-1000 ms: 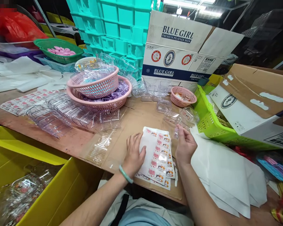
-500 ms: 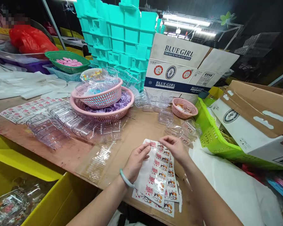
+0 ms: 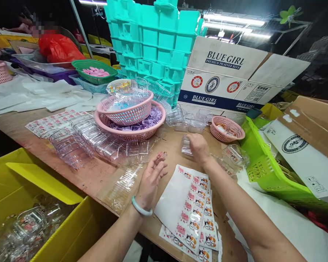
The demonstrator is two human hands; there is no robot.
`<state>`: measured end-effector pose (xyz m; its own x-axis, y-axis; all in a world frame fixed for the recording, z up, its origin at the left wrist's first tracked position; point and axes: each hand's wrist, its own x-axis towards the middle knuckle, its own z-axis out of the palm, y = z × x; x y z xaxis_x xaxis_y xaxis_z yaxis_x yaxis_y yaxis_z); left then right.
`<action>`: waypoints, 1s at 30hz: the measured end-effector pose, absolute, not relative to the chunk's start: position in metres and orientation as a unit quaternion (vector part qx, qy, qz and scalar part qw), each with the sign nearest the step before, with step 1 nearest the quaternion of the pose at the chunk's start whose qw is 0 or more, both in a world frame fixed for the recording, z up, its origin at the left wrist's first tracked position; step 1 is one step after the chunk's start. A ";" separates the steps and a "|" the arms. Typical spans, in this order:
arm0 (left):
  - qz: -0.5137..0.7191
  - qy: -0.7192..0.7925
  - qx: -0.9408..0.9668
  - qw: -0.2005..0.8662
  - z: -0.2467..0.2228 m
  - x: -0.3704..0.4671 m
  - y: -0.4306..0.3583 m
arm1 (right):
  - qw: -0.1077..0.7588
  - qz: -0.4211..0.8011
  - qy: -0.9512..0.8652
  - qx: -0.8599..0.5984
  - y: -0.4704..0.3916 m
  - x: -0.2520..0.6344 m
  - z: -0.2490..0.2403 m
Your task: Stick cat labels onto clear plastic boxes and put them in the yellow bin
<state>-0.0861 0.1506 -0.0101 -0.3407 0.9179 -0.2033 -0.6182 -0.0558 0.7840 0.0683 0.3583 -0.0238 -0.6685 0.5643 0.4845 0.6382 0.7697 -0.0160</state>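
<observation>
My left hand [image 3: 152, 180], a pale green bangle at its wrist, has its fingers loosely curled, with a small cat sticker [image 3: 162, 154] at the fingertips. My right hand [image 3: 199, 147] reaches farther forward and grips a clear plastic box [image 3: 186, 146], which its fingers partly cover. Below and between the hands lie overlapping sticker sheets [image 3: 191, 207] printed with pairs of cats and pink lettering; the top sheet has a bare white strip on its left side. Right of my right forearm, a clear box with a cat sticker [image 3: 233, 154] rests on the cardboard.
Stacked pink baskets [image 3: 129, 134] hold purple pieces and clear plastic. Nested clear boxes [image 3: 94, 136] lie left of them. A small pink basket [image 3: 226, 129] stands before the beer carton [image 3: 221, 80]. A green crate [image 3: 273, 174] is right; a yellow bin [image 3: 62, 233] is lower left.
My left hand has lifted off the sheets with a sticker at its fingertips. My right hand has moved forward from the sheet to a clear box. The view has turned slightly left.
</observation>
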 end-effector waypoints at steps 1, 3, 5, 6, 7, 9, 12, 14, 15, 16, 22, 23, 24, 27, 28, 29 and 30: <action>0.712 0.414 0.185 0.536 -0.007 -0.089 0.150 | 0.231 -0.073 -0.921 -0.304 0.344 0.061 -0.027; 0.721 0.394 0.191 0.538 -0.001 -0.094 0.147 | 0.238 -0.041 -0.935 -0.259 0.313 0.051 -0.031; 0.720 0.362 0.191 0.560 0.007 -0.097 0.143 | 0.309 0.064 -0.913 -0.260 0.281 0.049 -0.029; 0.716 0.344 0.194 0.576 0.010 -0.097 0.141 | 0.364 0.155 -0.877 -0.273 0.267 0.051 -0.026; 0.708 0.327 0.201 0.594 0.012 -0.095 0.139 | 0.413 0.266 -0.823 -0.285 0.253 0.053 -0.022; 0.682 0.300 0.220 0.630 0.013 -0.088 0.138 | 0.444 0.476 -0.696 -0.303 0.233 0.060 -0.015; 0.628 0.312 0.266 0.662 0.006 -0.075 0.150 | 0.431 0.597 -0.583 -0.342 0.225 0.071 -0.011; 0.607 0.399 0.302 0.617 -0.002 -0.069 0.172 | 0.496 0.541 -0.547 -0.403 0.236 0.078 -0.015; 0.602 0.456 0.316 0.574 -0.006 -0.069 0.188 | 0.540 0.490 -0.530 -0.433 0.245 0.081 -0.017; 0.602 0.528 0.315 0.510 -0.009 -0.070 0.206 | 0.576 0.439 -0.516 -0.458 0.256 0.083 -0.021; 0.541 0.604 0.294 0.506 -0.015 -0.082 0.313 | 0.598 0.325 -0.526 -0.511 0.312 0.077 -0.041; 0.515 0.603 0.295 0.533 -0.016 -0.081 0.320 | 0.585 0.323 -0.537 -0.514 0.316 0.075 -0.044; 0.489 0.599 0.296 0.561 -0.018 -0.080 0.324 | 0.573 0.319 -0.548 -0.519 0.320 0.073 -0.047; 0.441 0.570 0.304 0.623 -0.028 -0.079 0.315 | 0.539 0.309 -0.574 -0.533 0.327 0.074 -0.054; 0.441 0.557 0.309 0.632 -0.031 -0.080 0.308 | 0.527 0.312 -0.580 -0.537 0.329 0.075 -0.057; 0.448 0.544 0.314 0.637 -0.033 -0.082 0.300 | 0.514 0.319 -0.586 -0.539 0.331 0.076 -0.059; 0.458 0.532 0.319 0.638 -0.035 -0.085 0.292 | 0.500 0.331 -0.591 -0.539 0.332 0.077 -0.061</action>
